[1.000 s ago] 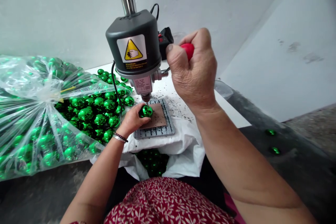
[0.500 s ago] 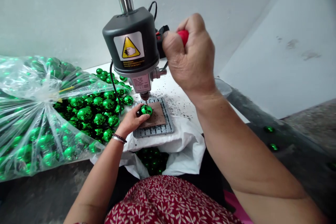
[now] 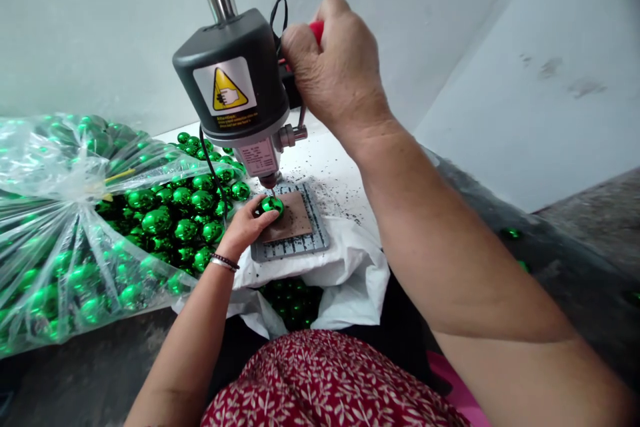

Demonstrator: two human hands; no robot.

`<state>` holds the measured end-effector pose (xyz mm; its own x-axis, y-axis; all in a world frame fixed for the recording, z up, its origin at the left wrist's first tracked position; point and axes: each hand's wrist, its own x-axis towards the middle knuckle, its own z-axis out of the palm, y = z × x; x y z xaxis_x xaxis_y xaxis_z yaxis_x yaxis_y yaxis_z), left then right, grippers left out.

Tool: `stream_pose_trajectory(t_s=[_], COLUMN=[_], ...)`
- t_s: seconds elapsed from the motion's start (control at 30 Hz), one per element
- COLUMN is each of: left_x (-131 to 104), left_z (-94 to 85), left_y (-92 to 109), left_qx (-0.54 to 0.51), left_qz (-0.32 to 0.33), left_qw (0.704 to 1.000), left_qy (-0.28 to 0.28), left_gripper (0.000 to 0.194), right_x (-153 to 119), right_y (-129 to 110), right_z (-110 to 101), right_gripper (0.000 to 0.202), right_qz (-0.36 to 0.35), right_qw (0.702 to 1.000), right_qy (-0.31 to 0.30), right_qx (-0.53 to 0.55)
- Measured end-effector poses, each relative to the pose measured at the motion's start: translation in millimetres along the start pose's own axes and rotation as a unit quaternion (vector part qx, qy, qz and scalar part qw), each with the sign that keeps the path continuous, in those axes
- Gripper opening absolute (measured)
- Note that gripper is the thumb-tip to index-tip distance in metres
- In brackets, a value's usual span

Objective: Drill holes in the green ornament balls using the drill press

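Note:
My left hand [image 3: 243, 227] holds a shiny green bauble [image 3: 273, 207] between thumb and fingers. The bauble rests on a brown board [image 3: 295, 217] over the grey slotted base plate [image 3: 320, 240] of a small drill press [image 3: 227, 80]. Just above the bauble is the drill chuck [image 3: 269, 180], with a thin bit pointing down at it; whether the tip touches is too small to tell. High on the right, my right hand [image 3: 340, 67] is wrapped around the red handle [image 3: 317, 31] of the press lever.
A clear plastic bag [image 3: 75, 227] of green baubles lies open on the left, some spilling onto the white table [image 3: 345, 180]. Dark shavings are scattered near the plate. White cloth-like sacking [image 3: 355, 273] hangs at the front edge, with several baubles [image 3: 290, 300] below.
My right hand and the red handle have risen slightly relative to the press. My left hand keeps the bauble under the chuck. The whole view has shifted a little.

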<state>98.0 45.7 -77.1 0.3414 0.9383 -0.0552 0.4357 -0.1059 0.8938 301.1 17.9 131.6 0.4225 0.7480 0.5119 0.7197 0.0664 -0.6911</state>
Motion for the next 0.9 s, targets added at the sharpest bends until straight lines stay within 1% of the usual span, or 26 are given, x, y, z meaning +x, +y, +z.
stream_pose_trajectory(t_s=[0.1,0.2,0.33,0.4,0.47,0.57,0.7,0.8,0.9], left_x=[3,3,-2,-5,-7,-9,-11,-12,-12], left_z=[1.8,4.2,10.2,13.7,16.2,17.7,17.8,18.2,18.6], left_y=[-2,0,10,15,19,22,24,24,22], left_qx=[0.023,0.055,0.116,0.138,0.137,0.110,0.089,0.077,0.075], left_qz=[0.001,0.007,0.068,0.080,0.062,0.020,0.009,0.009,0.009], left_qw=[1.000,0.998,0.991,0.987,0.989,0.994,0.996,0.997,0.997], left_qy=[0.004,0.005,-0.001,0.003,0.004,-0.002,-0.003,-0.009,-0.011], left_gripper=[0.060,0.064,0.062,0.063,0.064,0.066,0.063,0.065,0.069], right_x=[0,0,-1,-1,-2,-4,-18,-35,-53], right_y=[0,0,0,-2,-4,-6,-3,6,18], right_z=[1,2,2,1,0,-3,-6,-8,-8], right_gripper=[0.036,0.035,0.031,0.028,0.024,0.029,0.032,0.028,0.021], right_qz=[-0.002,0.001,0.005,0.006,0.008,0.010,-0.001,-0.037,-0.077], right_qw=[1.000,1.000,1.000,1.000,1.000,1.000,0.999,0.996,0.991], right_qy=[-0.001,0.002,0.006,0.010,0.013,0.015,0.030,0.065,0.092], right_qx=[0.003,0.006,0.009,0.009,0.011,0.015,0.034,0.058,0.055])
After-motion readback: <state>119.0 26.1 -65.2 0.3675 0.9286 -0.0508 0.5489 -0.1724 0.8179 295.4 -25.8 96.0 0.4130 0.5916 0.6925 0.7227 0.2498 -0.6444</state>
